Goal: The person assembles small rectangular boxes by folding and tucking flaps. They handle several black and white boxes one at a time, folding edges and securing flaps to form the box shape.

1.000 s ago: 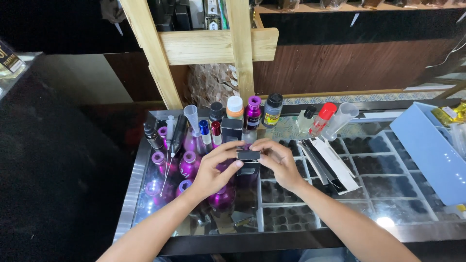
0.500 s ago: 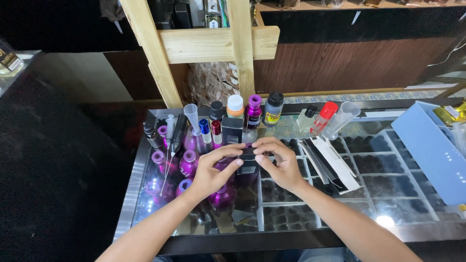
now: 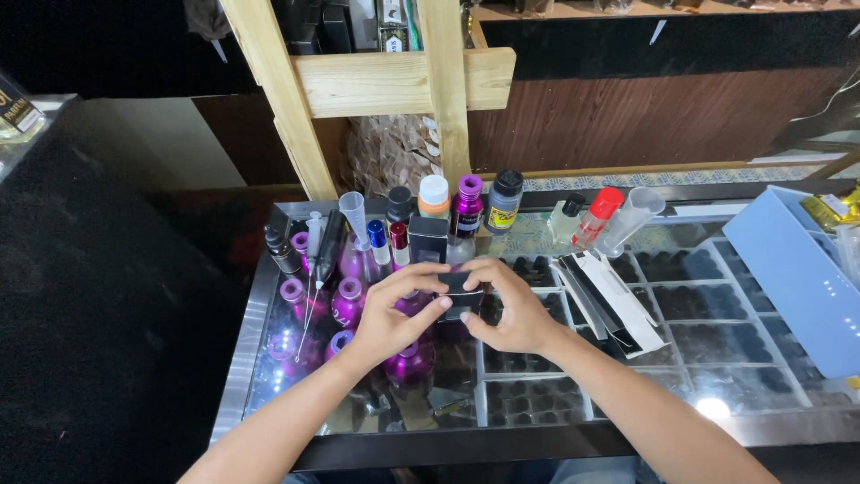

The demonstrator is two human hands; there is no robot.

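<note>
Both hands meet over the middle of a glass-topped counter (image 3: 761,421). My left hand (image 3: 394,318) and my right hand (image 3: 511,309) together grip a small black box-shaped object (image 3: 461,296), fingers wrapped over its top and sides. Most of the object is hidden by the fingers. Directly under and left of the hands stand several shiny purple bottles (image 3: 349,300), and a purple one (image 3: 410,367) lies just below my left wrist.
At the counter's back stand a purple-capped bottle (image 3: 467,206), an orange-and-white bottle (image 3: 434,197), a dark-capped bottle (image 3: 504,202), a red-capped spray bottle (image 3: 596,217) and clear plastic tubes (image 3: 355,220). Flat white and black cartons (image 3: 609,296) lie right of my hands. A blue tray (image 3: 793,269) stands far right. Wooden ladder legs (image 3: 448,99) rise behind.
My right hand's fingers have closed further over the black object, and both hands have drawn closer around it. The hands stay in the same place over the counter.
</note>
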